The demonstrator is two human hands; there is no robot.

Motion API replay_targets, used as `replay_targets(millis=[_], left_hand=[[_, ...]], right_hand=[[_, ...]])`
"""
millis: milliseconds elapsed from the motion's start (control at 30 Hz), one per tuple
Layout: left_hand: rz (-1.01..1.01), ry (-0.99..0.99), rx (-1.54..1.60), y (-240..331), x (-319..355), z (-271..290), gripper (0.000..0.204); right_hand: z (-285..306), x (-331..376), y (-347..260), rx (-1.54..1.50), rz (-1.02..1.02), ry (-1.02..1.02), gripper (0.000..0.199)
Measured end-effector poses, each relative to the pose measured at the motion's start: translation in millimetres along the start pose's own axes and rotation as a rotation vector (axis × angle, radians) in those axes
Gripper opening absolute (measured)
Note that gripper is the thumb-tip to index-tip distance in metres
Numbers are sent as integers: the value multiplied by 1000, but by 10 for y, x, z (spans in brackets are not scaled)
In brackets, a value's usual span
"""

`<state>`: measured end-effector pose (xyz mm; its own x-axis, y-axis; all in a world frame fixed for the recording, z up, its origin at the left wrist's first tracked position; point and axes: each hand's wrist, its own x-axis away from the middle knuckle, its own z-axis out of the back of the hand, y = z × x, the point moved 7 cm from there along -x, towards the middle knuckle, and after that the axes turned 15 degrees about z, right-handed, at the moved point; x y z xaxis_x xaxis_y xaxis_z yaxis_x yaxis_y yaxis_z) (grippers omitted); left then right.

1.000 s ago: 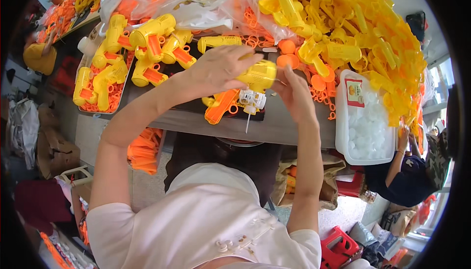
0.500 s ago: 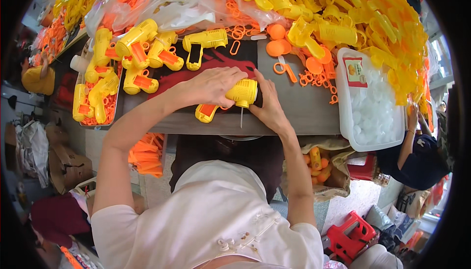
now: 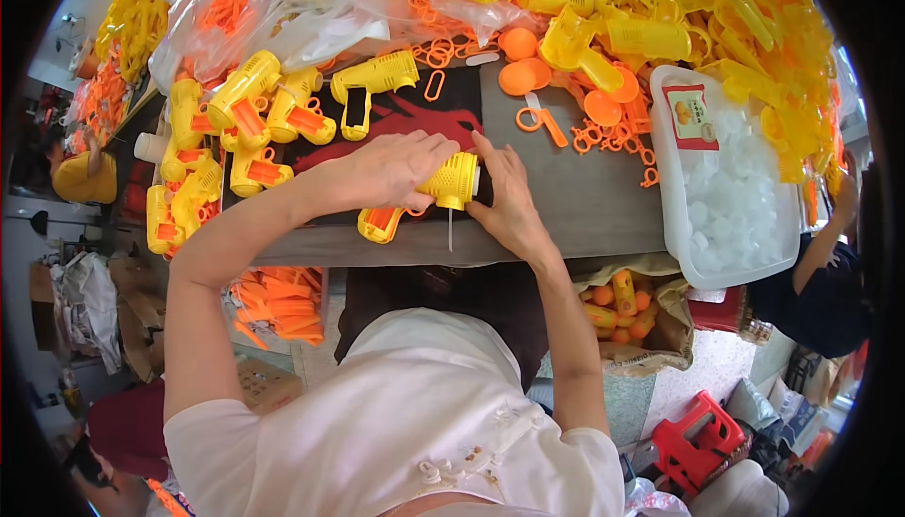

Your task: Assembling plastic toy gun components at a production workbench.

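Note:
A yellow pistol-shaped toy gun [image 3: 449,180] lies on its side near the table's front edge. Over its rear and top my left hand [image 3: 401,168] is wrapped, holding it down. The orange-lined handle [image 3: 381,222] sticks out below that hand. At the front end my right hand [image 3: 509,201] has thumb and fingers round a whitish round piece [image 3: 478,181], partly hidden by the fingers. A thin pale tube [image 3: 451,232] hangs down from beneath the barrel. Further left lie several similar toy guns [image 3: 245,91], and one with a dark handle opening [image 3: 375,76] lies behind my left hand.
A white tub [image 3: 671,225] of translucent small parts stands at the right. Yellow shells [image 3: 650,38] are heaped behind it, beside orange rings and discs [image 3: 603,109]. Plastic bags [image 3: 283,17] cover the back. Below are a paper sack [image 3: 674,328] and a red stool [image 3: 698,437]. Other people work at both sides.
The view has shifted slightly. Both hands stay on the toy gun; the whitish piece now shows more at its front end, between the right thumb and fingers.

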<state>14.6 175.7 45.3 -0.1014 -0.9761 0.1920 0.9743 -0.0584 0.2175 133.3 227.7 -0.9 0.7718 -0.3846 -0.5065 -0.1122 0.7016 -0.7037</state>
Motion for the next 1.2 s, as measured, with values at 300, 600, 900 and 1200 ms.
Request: replay_targets(millis=[300, 600, 900, 1200], left_hand=[[-5, -93, -158, 90, -29, -36, 78], [82, -271, -135, 44, -86, -34, 75], [79, -227, -80, 36, -34, -105, 78], [183, -197, -4, -5, -28, -108, 82]], right_hand=[[25, 15, 18, 18, -8, 21, 82], [-17, 21, 41, -16, -20, 38, 81], [23, 29, 35, -11, -45, 37, 81], [107, 15, -19, -126, 24, 6, 79]])
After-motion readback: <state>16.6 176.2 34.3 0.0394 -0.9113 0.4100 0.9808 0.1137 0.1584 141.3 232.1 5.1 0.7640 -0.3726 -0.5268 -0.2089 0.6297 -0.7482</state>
